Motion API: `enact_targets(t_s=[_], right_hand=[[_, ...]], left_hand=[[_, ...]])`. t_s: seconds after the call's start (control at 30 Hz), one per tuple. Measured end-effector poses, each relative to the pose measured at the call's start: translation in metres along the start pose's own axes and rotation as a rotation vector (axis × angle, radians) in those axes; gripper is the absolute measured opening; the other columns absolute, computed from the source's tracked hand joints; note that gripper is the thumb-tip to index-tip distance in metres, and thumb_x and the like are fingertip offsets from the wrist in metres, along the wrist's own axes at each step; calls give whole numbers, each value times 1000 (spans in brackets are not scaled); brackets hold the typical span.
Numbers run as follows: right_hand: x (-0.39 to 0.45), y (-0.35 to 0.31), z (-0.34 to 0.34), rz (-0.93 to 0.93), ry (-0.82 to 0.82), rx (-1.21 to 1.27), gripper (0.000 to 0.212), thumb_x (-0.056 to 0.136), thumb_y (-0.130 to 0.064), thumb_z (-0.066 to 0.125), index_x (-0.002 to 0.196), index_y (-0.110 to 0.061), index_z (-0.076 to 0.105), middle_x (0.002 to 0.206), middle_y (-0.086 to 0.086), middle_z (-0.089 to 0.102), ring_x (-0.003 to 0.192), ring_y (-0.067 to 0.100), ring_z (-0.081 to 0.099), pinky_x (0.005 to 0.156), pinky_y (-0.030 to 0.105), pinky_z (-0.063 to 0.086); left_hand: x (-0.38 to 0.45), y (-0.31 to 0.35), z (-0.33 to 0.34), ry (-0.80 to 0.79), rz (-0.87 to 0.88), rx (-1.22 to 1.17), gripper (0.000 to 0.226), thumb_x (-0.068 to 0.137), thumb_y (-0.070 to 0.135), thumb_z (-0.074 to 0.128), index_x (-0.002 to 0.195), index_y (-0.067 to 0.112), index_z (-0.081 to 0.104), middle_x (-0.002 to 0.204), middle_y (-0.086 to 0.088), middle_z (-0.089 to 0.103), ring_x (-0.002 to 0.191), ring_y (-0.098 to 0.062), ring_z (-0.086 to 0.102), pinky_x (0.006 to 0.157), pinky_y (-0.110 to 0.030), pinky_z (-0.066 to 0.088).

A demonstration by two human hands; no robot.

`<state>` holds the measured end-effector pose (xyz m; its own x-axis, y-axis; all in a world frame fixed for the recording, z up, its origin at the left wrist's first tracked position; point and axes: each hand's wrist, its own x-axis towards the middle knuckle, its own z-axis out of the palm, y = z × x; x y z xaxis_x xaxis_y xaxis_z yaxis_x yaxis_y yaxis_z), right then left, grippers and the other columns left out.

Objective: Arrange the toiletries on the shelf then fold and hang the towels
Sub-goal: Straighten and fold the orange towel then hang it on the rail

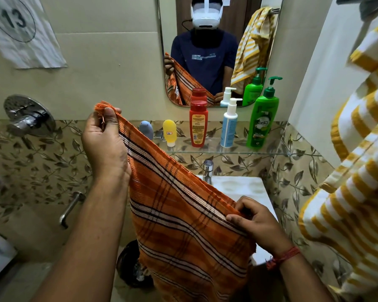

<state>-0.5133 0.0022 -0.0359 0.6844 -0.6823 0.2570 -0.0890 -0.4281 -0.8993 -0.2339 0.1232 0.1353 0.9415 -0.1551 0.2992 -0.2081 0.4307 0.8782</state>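
An orange checked towel (183, 219) hangs stretched between my hands over the basin. My left hand (105, 140) pinches its upper fringed corner, raised at the left. Lower down, my right hand (255, 223) pinches the other end of the top edge. On the glass shelf (277, 152) stand a grey-blue tube (146, 129), a yellow tube (169, 132), a red bottle (198, 124), a white-and-blue pump bottle (229, 127) and a green pump bottle (262, 123). A yellow-and-white striped towel (354, 171) hangs at the right.
A mirror (216, 51) hangs above the shelf. Below the shelf are a tap (207, 171) and a white basin (247, 190). A chrome shower mixer (28, 116) and a spout (71, 207) stick out of the left wall. A dark bucket (131, 264) sits on the floor.
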Motion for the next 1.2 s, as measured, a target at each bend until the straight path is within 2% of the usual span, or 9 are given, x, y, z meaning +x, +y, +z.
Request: enact_targets(t_s=[0.1,0.23,0.37,0.63,0.73,0.8,0.9,1.07,1.2], right_hand=[[-2,0,0,-7,24,-64,39,75,-49,76,73,-15,56,75,5,53,69,20,53,62,33,43],[-4,3,2,26,70,-117,31,84,-29,77,70,-15,53,64,-9,48,62,5,47,58,24,39],[-6,5,2,30,125,-145,30,85,-21,76,68,-16,53,60,-13,48,58,4,44,55,19,35],[-7,2,3,73,190,-107,26,89,-22,72,70,-18,55,60,-12,53,57,4,48,56,28,40],[-5,-8,4,61,238,-69,25,90,-22,71,69,-21,56,61,-10,55,59,5,50,57,29,42],[-1,-22,5,20,238,-52,27,90,-22,72,68,-21,55,60,-9,51,59,7,48,57,30,40],[9,-55,11,-63,180,-71,30,86,-31,72,68,-14,54,60,-8,46,59,6,44,56,26,37],[26,-102,14,-167,44,-87,23,87,-33,70,75,-15,62,72,5,61,69,22,57,63,39,47],[36,-116,6,-209,0,-104,24,88,-36,67,78,-15,63,76,5,61,73,22,57,64,40,48]], left_hand=[[-2,-1,-2,10,-14,15,18,97,40,62,90,25,69,78,13,68,65,4,61,60,-16,51],[-4,-5,-3,6,-22,20,18,98,38,61,88,24,69,80,12,68,66,2,62,63,-19,52],[-2,-12,-4,-28,-30,-12,20,97,38,63,85,23,70,79,10,69,74,-10,64,74,-34,58],[-6,-11,-6,-23,-41,22,19,98,38,61,87,25,70,81,11,69,72,-4,64,71,-28,57],[-10,-9,-7,-67,-5,185,22,101,40,55,92,27,69,83,12,67,72,-1,61,68,-22,54],[-19,-7,-5,-214,28,317,22,103,39,52,103,24,68,85,12,67,72,2,60,63,-15,48],[-45,-8,2,-574,4,417,20,99,40,56,106,23,64,87,10,67,73,3,61,65,-21,49],[-74,-25,8,-1183,-126,400,27,87,43,66,106,26,57,111,8,70,103,-14,67,87,-36,56],[-68,-28,3,-1368,-185,335,38,75,63,74,95,33,61,96,3,67,92,-16,65,81,-39,54]])
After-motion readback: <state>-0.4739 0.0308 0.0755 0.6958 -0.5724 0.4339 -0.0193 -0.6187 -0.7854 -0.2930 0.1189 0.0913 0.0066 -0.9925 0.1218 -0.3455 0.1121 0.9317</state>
